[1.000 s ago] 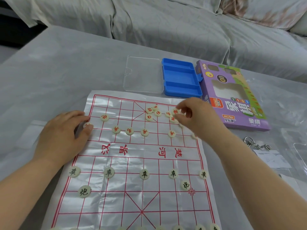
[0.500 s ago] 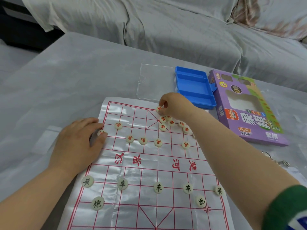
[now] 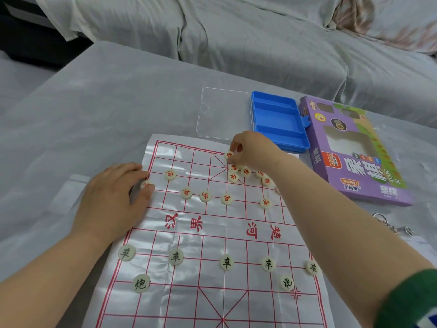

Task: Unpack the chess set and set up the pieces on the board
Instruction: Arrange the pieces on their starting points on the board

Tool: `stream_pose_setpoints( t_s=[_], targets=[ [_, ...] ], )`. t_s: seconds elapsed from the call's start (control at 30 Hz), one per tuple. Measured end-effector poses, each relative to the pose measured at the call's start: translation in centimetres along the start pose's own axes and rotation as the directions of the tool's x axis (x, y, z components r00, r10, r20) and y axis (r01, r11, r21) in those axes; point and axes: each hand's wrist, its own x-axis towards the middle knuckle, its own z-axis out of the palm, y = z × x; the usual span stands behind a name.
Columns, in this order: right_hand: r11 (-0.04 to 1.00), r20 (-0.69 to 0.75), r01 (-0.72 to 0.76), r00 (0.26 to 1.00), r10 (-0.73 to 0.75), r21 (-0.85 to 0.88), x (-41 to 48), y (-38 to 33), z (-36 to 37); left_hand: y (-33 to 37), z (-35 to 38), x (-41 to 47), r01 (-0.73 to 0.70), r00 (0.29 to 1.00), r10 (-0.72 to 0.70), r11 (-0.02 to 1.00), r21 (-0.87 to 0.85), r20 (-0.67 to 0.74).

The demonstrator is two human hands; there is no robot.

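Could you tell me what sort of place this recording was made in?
Probably a home living room: a sofa draped in pale sheets stands behind a cloth-covered table, where the right hand pinches a red piece on a thin chess board beside its purple box.

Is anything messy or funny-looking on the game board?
Yes. A few red-lettered pieces sit bunched in a clump beside the right hand, off the line crossings, while the black-lettered pieces stand spaced in a neat row. The board sheet is also wrinkled, not flat.
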Motion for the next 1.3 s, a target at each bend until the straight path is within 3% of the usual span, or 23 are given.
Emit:
stream_pose_setpoints(
  t_s=[0.2, 0.4, 0.53, 0.73, 1.03, 1.3],
  targets=[
    [0.998, -0.079, 0.057, 0.995, -0.054, 0.041, -2.5, 0.1, -1.2, -0.1, 0.0, 0.0, 0.007, 1.000, -0.007, 1.000, -0.003, 0.011],
    [0.996, 0.021, 0.061, 0.998, -0.062, 0.062, -5.4, 0.8, 0.2, 0.1, -0.1, -0.1, 0.013, 1.000, -0.013, 1.000, -0.006, 0.011],
    [0.996, 0.009, 0.001, 1.000, -0.002, 0.088, -5.3, 1.1, 0.6, 0.1, -0.1, -0.1, 0.022, 1.000, -0.022, 1.000, -0.005, 0.015],
    [0.999, -0.039, 0.032, 0.999, -0.031, 0.015, -4.5, 0.8, 1.3, 0.1, -0.1, 0.0, 0.000, 1.000, 0.000, 1.000, -0.001, 0.006],
    [0.998, 0.009, 0.041, 0.999, -0.041, -0.041, -4.7, 0.7, 1.3, 0.3, -0.2, -0.1, 0.024, 0.999, -0.024, 1.000, -0.008, 0.026],
    [0.997, -0.002, 0.066, 0.998, -0.066, 0.030, -4.5, 0.8, 0.6, 0.2, -0.2, -0.1, 0.029, 0.999, -0.028, 1.000, -0.008, 0.019]
  ],
)
